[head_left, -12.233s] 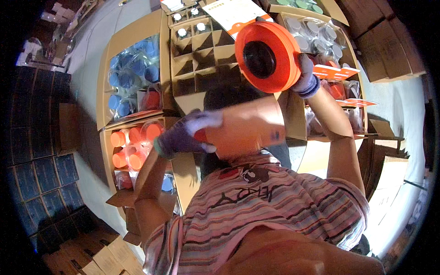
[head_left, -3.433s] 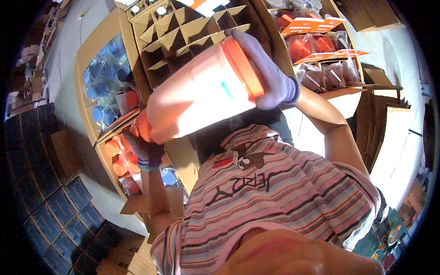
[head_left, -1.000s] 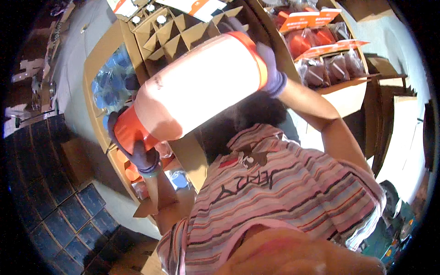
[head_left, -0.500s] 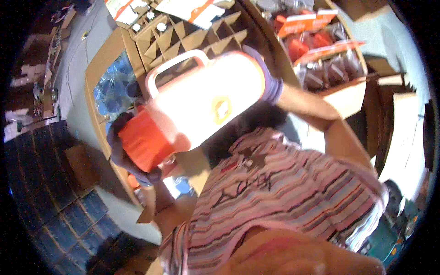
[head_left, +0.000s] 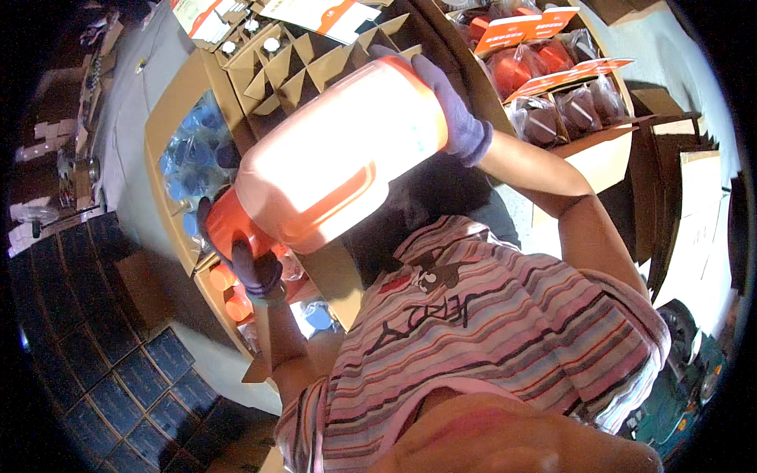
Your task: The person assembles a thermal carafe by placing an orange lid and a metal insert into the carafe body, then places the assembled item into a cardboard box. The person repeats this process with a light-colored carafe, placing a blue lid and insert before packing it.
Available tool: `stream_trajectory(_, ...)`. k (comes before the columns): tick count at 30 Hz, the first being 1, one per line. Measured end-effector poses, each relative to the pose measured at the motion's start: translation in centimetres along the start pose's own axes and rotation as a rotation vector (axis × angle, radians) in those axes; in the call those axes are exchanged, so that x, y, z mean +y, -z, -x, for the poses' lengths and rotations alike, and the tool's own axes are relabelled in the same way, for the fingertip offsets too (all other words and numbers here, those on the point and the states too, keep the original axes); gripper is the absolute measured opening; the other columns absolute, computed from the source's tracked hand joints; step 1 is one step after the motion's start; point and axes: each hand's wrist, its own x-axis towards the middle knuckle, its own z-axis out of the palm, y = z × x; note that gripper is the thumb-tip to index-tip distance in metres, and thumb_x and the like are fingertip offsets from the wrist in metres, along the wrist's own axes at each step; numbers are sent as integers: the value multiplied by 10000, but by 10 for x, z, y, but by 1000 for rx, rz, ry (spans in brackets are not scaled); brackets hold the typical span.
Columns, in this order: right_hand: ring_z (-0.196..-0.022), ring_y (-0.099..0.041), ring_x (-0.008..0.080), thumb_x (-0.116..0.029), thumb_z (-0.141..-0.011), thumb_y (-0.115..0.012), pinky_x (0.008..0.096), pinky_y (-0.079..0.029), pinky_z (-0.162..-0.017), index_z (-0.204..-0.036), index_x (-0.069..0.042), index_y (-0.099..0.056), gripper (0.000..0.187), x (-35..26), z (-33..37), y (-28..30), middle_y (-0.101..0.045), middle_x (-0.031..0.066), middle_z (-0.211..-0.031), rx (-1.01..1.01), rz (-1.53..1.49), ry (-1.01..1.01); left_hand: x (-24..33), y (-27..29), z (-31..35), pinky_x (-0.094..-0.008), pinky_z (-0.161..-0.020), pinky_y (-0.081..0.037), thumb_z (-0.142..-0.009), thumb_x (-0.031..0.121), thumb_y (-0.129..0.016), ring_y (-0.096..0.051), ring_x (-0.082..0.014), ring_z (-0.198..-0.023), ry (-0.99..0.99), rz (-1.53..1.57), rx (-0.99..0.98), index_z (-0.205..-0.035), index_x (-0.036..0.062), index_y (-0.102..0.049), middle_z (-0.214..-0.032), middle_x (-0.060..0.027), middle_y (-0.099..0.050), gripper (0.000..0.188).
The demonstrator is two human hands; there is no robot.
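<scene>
A large pale pink jug (head_left: 339, 134) with a moulded handle (head_left: 339, 209) and a red-orange lid (head_left: 230, 225) lies tilted in the air between my hands, its lid end lower and to the left. Strong light washes out much of its body. My left hand (head_left: 256, 272), in a dark glove, is wrapped round the lid. On the base end, my gloved right hand (head_left: 453, 110) holds the jug with its fingers over the far side, partly hidden. Beneath the jug stands a carton with cardboard dividers (head_left: 296, 91).
Left of the jug, an open carton holds blue items in clear plastic (head_left: 193, 150). Orange-capped items (head_left: 225, 277) sit nearer me. A carton at the far right has bagged red and brown items (head_left: 579, 110). Stacked dark boxes (head_left: 118, 402) stand at lower left.
The jug has turned about its length: its handle swung from the far side to the side nearest me. Its base end rose slightly. Both hands keep hold of it.
</scene>
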Motion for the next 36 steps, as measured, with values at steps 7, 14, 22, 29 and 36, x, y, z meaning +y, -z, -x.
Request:
stream_trajectory(7, -1135, -548, 320, -142, -909, -492, 381, -441, -943, -1102, 1, -610, 267, -83, -12, 9, -590, 161, -1174, -670, 993, 842, 32, -65, -4, -414, -1025, -369, -615, 126, -762, -459, -233, -1211, 446, 511, -35, -1329, 64, -364, -1332, -104, -463, 821)
stream_trajectory(14, -753, -560, 155, -232, -836, -534, 282, -457, -578, -1063, -115, -636, 275, -130, -37, -21, -611, 0, -1051, -1123, 1270, 1366, -31, -81, 26, -418, -1045, -342, -900, 284, -524, -433, -260, -1233, 156, 145, -547, -1318, 69, -429, -1324, -90, -475, 479)
stream_trajectory(22, -629, -484, 77, -230, -743, -556, 217, -395, -474, -931, -131, -609, 219, -140, -59, -54, -555, -45, -962, -1338, 1223, 1703, -49, -67, 50, -369, -955, -434, -881, 241, -572, -511, -229, -1136, 186, 292, -747, -1316, 55, -428, -1275, -102, -511, 494)
stream_trajectory(29, -643, -502, 88, -241, -806, -535, 235, -397, -464, -965, -123, -595, 207, -135, -59, -59, -514, -29, -875, -1291, 1047, 1745, -19, -66, 35, -392, -973, -421, -893, 269, -546, -486, -239, -1168, 370, 585, -821, -1339, 55, -406, -1311, -113, -481, 514)
stream_trajectory(36, -573, -547, 224, -429, -851, -544, 338, -435, -439, -928, -131, -559, 308, -123, -44, -29, -511, 43, -679, -992, 1366, 959, 26, -56, -17, -438, -1033, -369, -924, 332, -476, -427, -265, -1240, 799, 1854, -467, -1369, 56, -373, -1377, -126, -420, 534)
